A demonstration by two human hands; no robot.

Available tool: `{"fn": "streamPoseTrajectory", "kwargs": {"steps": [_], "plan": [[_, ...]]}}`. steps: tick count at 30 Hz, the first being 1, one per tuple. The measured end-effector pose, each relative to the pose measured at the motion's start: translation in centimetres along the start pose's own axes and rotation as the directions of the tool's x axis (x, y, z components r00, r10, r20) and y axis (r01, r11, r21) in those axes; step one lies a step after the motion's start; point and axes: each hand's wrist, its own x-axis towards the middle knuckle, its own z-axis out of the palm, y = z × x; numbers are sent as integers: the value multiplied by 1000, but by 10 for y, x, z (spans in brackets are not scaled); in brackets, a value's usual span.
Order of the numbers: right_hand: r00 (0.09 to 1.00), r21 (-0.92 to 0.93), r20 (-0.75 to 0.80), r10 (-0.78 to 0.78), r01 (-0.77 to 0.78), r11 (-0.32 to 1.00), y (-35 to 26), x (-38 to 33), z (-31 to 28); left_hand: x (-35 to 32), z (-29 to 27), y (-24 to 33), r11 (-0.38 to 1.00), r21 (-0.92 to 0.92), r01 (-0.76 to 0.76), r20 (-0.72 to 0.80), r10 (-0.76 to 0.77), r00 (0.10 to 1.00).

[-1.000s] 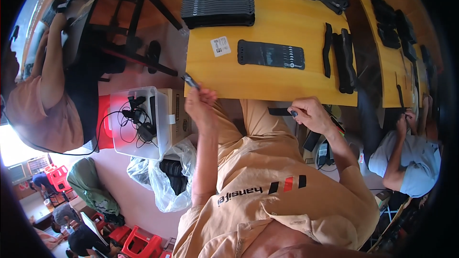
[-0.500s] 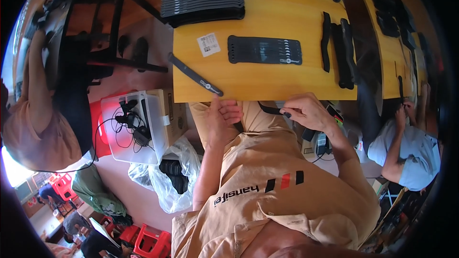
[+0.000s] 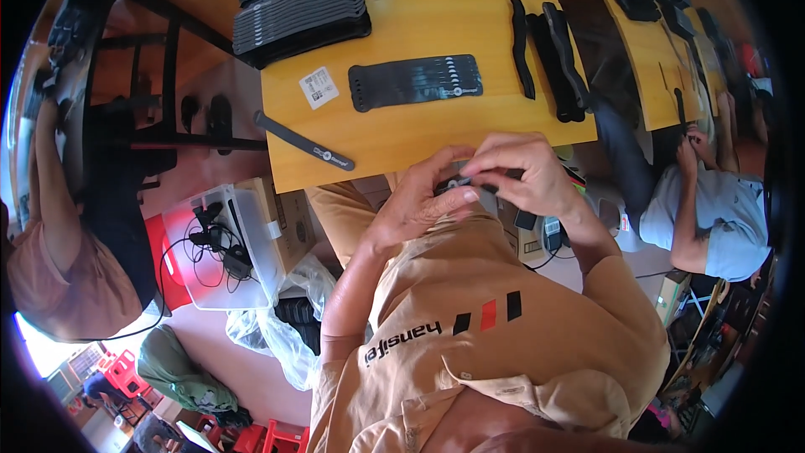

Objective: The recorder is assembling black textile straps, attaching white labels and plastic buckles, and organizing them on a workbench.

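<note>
My left hand (image 3: 426, 200) and my right hand (image 3: 527, 178) meet just off the near edge of the yellow table (image 3: 390, 127). Between their fingers is a black strap (image 3: 454, 184), mostly hidden by the hands. The right fingers pinch it, while the left fingers and thumb close round its other side. A single black strap (image 3: 303, 141) with a white print lies slanted at the table's near left corner. Farther in, several black straps lie side by side as a flat row (image 3: 418, 81). A white printed label (image 3: 319, 88) rests left of that row.
A tall stack of black straps (image 3: 302, 13) stands at the far left of the table, with more loose straps (image 3: 553, 59) along its right side. Below left are a clear plastic bin (image 3: 264, 239) with cables and a clear bag (image 3: 260, 335). Co-workers sit on both sides.
My left hand, open and apart before, has moved right to the strap and closed on it. My right hand has come up and inward with the strap. The view has shifted.
</note>
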Motion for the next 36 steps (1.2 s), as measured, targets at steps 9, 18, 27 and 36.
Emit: {"fn": "streamPoseTrajectory", "kwargs": {"steps": [9, 18, 27, 36], "plan": [[820, 330, -229, 524, -441, 835, 67, -22, -11, -12, -75, -32, 885, 65, 461, 140, -465, 874], [716, 498, -401, 572, -354, 792, 113, 0, 12, 27, -92, -52, 899, 194, 393, -405, -291, 867], [704, 337, -539, 462, -321, 885, 142, 17, 14, 42, -87, -73, 876, 310, 369, -573, -137, 808], [698, 275, -593, 403, -295, 915, 155, 14, 16, 45, -82, -84, 829, 400, 391, -619, -70, 782]]}}
